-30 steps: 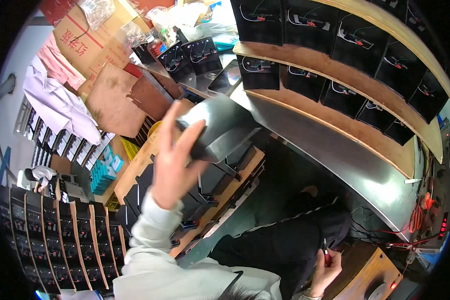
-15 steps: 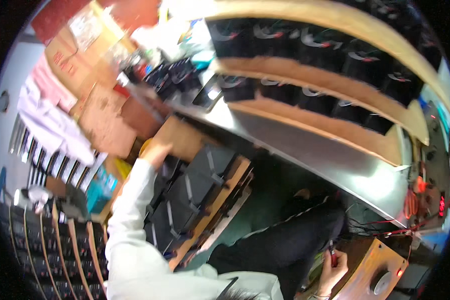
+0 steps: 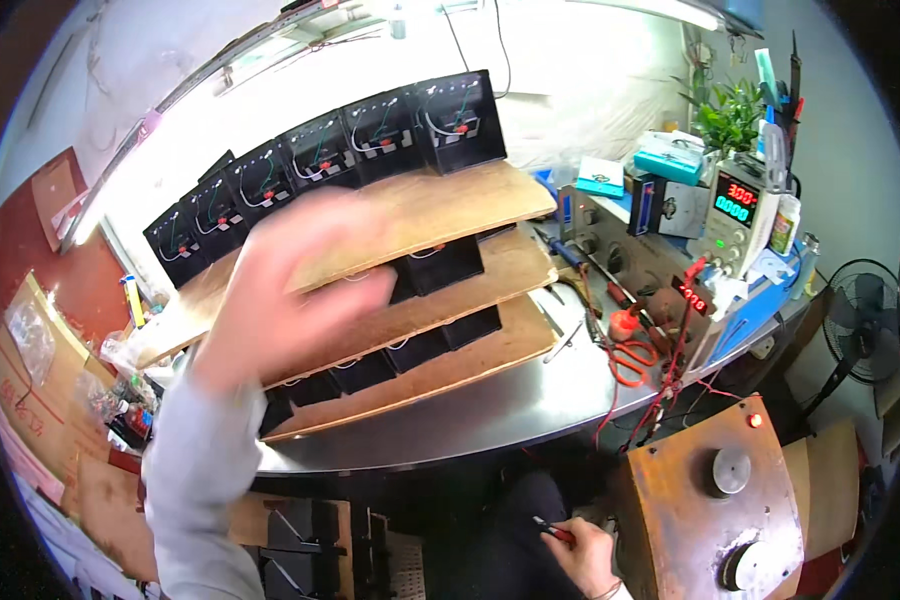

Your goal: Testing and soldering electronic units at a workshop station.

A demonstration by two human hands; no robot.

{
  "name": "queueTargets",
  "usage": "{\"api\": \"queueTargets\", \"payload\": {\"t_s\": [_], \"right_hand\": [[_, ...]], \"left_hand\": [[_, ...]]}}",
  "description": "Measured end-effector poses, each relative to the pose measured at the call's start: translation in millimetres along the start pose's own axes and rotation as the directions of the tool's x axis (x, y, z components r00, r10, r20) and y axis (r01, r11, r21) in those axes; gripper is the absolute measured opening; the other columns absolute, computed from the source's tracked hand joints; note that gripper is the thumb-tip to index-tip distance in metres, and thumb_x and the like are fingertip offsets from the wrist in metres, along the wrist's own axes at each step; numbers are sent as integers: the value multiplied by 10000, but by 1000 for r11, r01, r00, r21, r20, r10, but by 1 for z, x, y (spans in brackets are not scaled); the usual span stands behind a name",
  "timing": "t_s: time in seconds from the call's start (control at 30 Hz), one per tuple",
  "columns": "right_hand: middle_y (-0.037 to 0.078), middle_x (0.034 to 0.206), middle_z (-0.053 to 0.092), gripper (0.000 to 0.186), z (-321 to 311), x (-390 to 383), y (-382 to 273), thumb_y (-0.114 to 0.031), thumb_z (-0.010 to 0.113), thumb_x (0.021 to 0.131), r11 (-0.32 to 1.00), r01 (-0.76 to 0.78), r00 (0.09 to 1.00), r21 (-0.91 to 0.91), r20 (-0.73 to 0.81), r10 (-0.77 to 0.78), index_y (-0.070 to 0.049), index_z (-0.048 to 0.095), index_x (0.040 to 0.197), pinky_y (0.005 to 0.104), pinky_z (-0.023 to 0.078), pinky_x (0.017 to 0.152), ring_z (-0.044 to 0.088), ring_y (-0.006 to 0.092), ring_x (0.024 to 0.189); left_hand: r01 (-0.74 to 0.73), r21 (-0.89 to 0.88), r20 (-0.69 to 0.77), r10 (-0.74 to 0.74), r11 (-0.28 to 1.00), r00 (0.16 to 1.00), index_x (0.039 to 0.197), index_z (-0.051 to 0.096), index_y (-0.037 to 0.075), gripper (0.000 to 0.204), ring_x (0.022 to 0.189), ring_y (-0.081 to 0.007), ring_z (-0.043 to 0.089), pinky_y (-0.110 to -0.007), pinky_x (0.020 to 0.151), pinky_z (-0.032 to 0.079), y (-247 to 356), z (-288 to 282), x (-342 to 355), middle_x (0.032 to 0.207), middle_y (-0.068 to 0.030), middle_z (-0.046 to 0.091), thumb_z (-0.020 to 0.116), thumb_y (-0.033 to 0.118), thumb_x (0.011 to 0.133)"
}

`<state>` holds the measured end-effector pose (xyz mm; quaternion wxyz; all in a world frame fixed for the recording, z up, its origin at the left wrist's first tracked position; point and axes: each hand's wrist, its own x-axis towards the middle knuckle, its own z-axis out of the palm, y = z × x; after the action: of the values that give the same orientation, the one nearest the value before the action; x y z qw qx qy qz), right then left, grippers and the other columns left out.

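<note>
My left hand (image 3: pixel 285 290) is raised in front of the tiered wooden boards (image 3: pixel 470 200), smeared by motion. Its thumb and fingers are spread apart, and nothing shows between them. Behind it, black open boxes (image 3: pixel 380 140) with thin wires and small red parts stand in a row on the top board. More black boxes (image 3: pixel 445 268) sit on the boards below, partly hidden by my left hand and arm. Low down, close to my knee, my right hand (image 3: pixel 588 560) is closed around a small red-handled tool (image 3: pixel 562 534). A thin metal tip sticks out of it; its exact kind is unclear.
Under the boards runs a metal bench top (image 3: pixel 420 430). To the right are orange-handled scissors (image 3: pixel 630 365), red leads, a power supply (image 3: pixel 735 215) and a worn box with two round knobs (image 3: pixel 715 500). A fan (image 3: pixel 855 320) stands far right. More black boxes (image 3: pixel 300 530) lie lower left.
My view has swung up and right toward the bench. My left hand has left the lower-left black boxes and risen before the boards. The right hand still holds the red-handled tool.
</note>
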<state>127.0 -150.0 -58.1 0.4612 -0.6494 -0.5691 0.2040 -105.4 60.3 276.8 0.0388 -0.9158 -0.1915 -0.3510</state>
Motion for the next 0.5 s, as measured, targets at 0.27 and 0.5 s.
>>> {"api": "queueTargets", "payload": {"t_s": [0.27,0.5], "right_hand": [[146,793,684,172,-1,-31,2,-165,783,812,998,70,994,8,84,-70,-61,676,896,408,529,636,673,341,735],[150,787,684,169,-29,-50,38,-165,783,813,991,-70,995,-116,56,77,-65,678,900,403,526,620,678,336,715]], "left_hand": [[378,697,-333,-192,609,923,1356,521,47,648,1285,-315,503,-623,1007,381,-133,82,155,1382,-129,512,742,375,843],[-21,519,-297,204,854,933,942,683,42,174,889,-284,630,-400,812,483,-17,85,88,935,-70,614,645,-15,782]]}}
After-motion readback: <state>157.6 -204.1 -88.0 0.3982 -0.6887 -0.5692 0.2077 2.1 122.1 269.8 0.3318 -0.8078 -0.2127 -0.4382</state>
